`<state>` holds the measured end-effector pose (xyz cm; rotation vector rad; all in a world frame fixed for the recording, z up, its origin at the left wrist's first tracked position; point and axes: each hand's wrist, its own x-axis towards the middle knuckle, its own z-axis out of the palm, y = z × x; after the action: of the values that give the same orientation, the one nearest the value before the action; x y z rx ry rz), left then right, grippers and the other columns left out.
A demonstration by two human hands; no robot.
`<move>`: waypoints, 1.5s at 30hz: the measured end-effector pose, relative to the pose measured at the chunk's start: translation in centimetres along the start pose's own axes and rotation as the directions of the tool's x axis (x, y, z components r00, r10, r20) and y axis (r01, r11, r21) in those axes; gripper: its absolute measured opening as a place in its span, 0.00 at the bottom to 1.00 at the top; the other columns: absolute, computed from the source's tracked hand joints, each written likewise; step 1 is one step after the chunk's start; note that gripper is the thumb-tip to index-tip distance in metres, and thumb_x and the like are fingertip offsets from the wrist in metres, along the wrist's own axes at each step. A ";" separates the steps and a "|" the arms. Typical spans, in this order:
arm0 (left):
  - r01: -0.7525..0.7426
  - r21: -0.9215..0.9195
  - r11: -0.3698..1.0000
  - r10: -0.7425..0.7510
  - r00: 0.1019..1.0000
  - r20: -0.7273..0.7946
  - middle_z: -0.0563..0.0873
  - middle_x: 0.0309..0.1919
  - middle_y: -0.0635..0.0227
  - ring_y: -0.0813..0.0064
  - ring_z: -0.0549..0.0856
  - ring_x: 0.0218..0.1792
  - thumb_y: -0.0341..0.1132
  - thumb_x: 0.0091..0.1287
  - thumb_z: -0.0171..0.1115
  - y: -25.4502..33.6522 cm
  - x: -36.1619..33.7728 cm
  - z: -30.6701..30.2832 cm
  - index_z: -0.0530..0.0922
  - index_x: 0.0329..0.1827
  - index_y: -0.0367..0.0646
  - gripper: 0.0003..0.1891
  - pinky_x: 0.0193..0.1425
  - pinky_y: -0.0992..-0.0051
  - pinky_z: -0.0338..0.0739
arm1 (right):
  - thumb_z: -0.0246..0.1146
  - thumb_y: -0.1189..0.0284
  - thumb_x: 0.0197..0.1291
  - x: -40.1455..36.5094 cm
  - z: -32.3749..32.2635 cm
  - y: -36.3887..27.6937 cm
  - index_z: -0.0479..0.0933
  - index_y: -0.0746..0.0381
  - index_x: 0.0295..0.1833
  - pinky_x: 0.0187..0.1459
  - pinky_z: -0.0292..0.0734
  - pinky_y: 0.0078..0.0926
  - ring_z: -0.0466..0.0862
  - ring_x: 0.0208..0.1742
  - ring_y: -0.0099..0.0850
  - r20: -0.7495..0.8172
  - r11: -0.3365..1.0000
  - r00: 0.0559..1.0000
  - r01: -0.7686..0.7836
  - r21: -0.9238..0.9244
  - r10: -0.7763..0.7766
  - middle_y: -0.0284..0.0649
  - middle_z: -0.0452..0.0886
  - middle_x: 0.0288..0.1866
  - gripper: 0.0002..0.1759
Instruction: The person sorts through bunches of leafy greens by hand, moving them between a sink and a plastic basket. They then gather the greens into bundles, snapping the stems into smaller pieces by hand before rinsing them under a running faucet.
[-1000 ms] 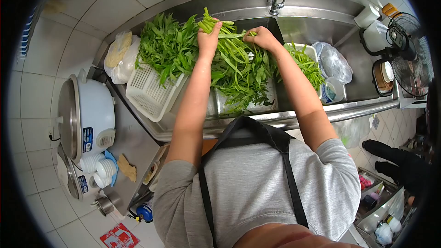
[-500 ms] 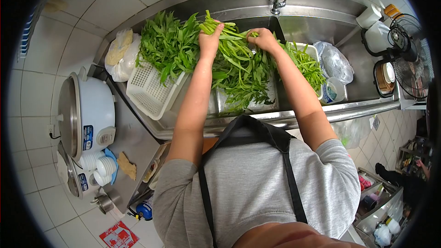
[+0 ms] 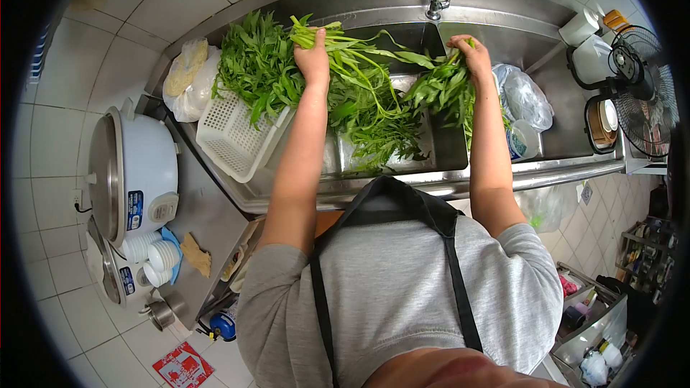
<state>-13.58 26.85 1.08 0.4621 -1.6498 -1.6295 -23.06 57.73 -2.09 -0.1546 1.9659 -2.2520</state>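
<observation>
My left hand (image 3: 313,57) is closed round a bunch of leafy greens (image 3: 345,50), its pale stems poking out to the left and its leaves hanging over the sink basin (image 3: 449,147). Off to the right, my right hand (image 3: 471,54) grips a smaller bunch of leafy greens (image 3: 438,86) by the stems, leaves trailing toward the basin. A few long strands stretch between the two bunches. Left of my left hand, a heap of greens (image 3: 259,65) lies over a white perforated basket (image 3: 233,136). My right forearm mostly hides another container of greens.
A faucet (image 3: 435,0) stands behind the sink. To the right are a clear plastic bag (image 3: 528,97), a white tub (image 3: 523,140) and a fan (image 3: 640,90). A large rice cooker (image 3: 136,172) and stacked white bowls (image 3: 162,259) stand at left.
My right hand has moved right and slightly up, pulling a small bunch of greens away from the larger one. My left hand has shifted a little left with its bunch.
</observation>
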 end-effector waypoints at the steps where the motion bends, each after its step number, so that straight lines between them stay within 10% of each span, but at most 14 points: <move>1: 0.001 -0.001 1.000 -0.001 1.000 0.001 0.80 0.36 0.65 0.72 0.78 0.37 0.30 0.57 0.62 -0.4 0.4 0.0 0.74 0.39 0.36 0.10 0.45 0.74 0.70 | 0.58 0.71 0.54 -0.2 -0.5 -0.7 0.77 0.63 0.37 0.29 0.72 0.17 0.78 0.31 0.22 0.000 0.997 1.000 0.028 -0.075 -0.028 0.38 0.81 0.32 0.08; 3: -0.020 -0.038 0.999 0.019 0.999 -0.031 0.80 0.35 0.64 0.72 0.78 0.37 0.30 0.57 0.62 -0.2 0.6 0.3 0.74 0.39 0.36 0.10 0.45 0.74 0.70 | 0.59 0.70 0.52 -0.6 -0.2 -2.3 0.77 0.63 0.38 0.32 0.73 0.21 0.79 0.32 0.25 0.033 0.964 0.998 0.061 -0.259 -0.054 0.41 0.81 0.30 0.10; 5: -0.025 -0.055 0.998 0.023 0.999 -0.039 0.80 0.35 0.64 0.72 0.78 0.36 0.31 0.57 0.62 0.2 0.2 1.1 0.74 0.39 0.36 0.11 0.45 0.73 0.70 | 0.62 0.68 0.48 -1.8 2.8 -3.3 0.78 0.61 0.40 0.37 0.75 0.26 0.81 0.34 0.31 0.217 0.647 0.969 0.241 -0.724 -0.119 0.44 0.81 0.30 0.13; 9: -0.088 -0.031 0.996 0.086 0.995 -0.050 0.80 0.35 0.63 0.71 0.78 0.37 0.32 0.56 0.63 0.8 -0.9 3.2 0.74 0.38 0.35 0.11 0.46 0.74 0.70 | 0.64 0.66 0.44 -3.4 9.0 -0.9 0.79 0.55 0.43 0.46 0.74 0.34 0.80 0.39 0.41 0.387 0.445 0.922 0.353 -0.823 -0.017 0.48 0.80 0.35 0.17; 16: 0.131 -0.249 0.959 -0.128 0.991 0.030 0.77 0.44 0.63 0.72 0.76 0.43 0.28 0.59 0.60 1.4 -1.5 3.3 0.68 0.49 0.34 0.16 0.50 0.74 0.68 | 0.64 0.65 0.44 -1.9 9.6 2.2 0.81 0.56 0.36 0.38 0.74 0.30 0.81 0.32 0.40 0.170 0.707 0.967 0.255 -0.659 -0.191 0.48 0.80 0.29 0.12; 19: 0.168 -0.329 0.929 -0.172 0.985 0.017 0.77 0.45 0.63 0.72 0.76 0.44 0.27 0.60 0.58 1.0 -1.9 3.3 0.67 0.51 0.34 0.17 0.52 0.74 0.68 | 0.60 0.71 0.48 -0.6 8.4 2.9 0.81 0.64 0.33 0.31 0.71 0.22 0.77 0.28 0.25 0.085 0.976 0.987 0.150 -0.160 -0.138 0.37 0.80 0.26 0.09; 23: 0.159 -0.372 0.915 -0.190 0.981 -0.047 0.76 0.46 0.63 0.71 0.76 0.46 0.27 0.60 0.58 0.1 -1.3 3.1 0.66 0.52 0.34 0.18 0.53 0.74 0.67 | 0.58 0.74 0.51 -0.5 4.9 1.6 0.78 0.65 0.35 0.27 0.69 0.16 0.75 0.26 0.21 0.010 0.966 0.997 -0.077 0.248 0.077 0.34 0.78 0.28 0.07; 29: 0.107 -0.309 0.945 -0.160 0.975 -0.153 0.77 0.45 0.63 0.71 0.76 0.45 0.30 0.62 0.57 2.0 -0.2 2.3 0.68 0.49 0.35 0.15 0.52 0.73 0.68 | 0.58 0.73 0.53 -1.0 -0.9 -1.0 0.77 0.63 0.36 0.33 0.72 0.18 0.78 0.31 0.22 -0.036 0.992 0.996 0.075 -0.100 -0.079 0.38 0.81 0.31 0.07; 35: -0.117 -0.326 0.938 0.073 0.987 -0.144 0.77 0.38 0.65 0.75 0.76 0.37 0.29 0.62 0.57 3.5 -0.2 2.6 0.72 0.42 0.35 0.09 0.45 0.74 0.70 | 0.64 0.65 0.46 -0.2 1.2 -0.2 0.77 0.61 0.44 0.42 0.74 0.30 0.82 0.35 0.36 0.036 0.590 0.945 0.232 -0.773 -0.325 0.46 0.81 0.33 0.19; 43: -0.030 -0.452 0.891 0.029 1.000 -0.009 0.77 0.38 0.68 0.76 0.75 0.40 0.30 0.62 0.57 5.1 -2.2 4.7 0.71 0.41 0.39 0.08 0.49 0.75 0.68 | 0.64 0.63 0.43 -1.4 9.6 -0.4 0.80 0.54 0.41 0.43 0.73 0.31 0.80 0.37 0.45 0.323 0.677 0.941 0.305 -0.670 -0.104 0.50 0.80 0.34 0.16; 45: 0.001 -0.458 0.889 -0.007 1.000 -0.012 0.77 0.38 0.68 0.76 0.75 0.40 0.29 0.62 0.57 4.4 -1.4 4.1 0.71 0.41 0.39 0.07 0.49 0.75 0.68 | 0.63 0.66 0.47 -1.4 9.2 -0.4 0.80 0.60 0.40 0.42 0.72 0.23 0.80 0.35 0.30 0.361 0.749 0.926 0.317 -0.582 -0.112 0.43 0.81 0.32 0.14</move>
<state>-14.54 31.18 5.34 0.2316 -1.1929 -1.9389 -20.08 49.10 -0.39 -0.7961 2.5293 -1.4297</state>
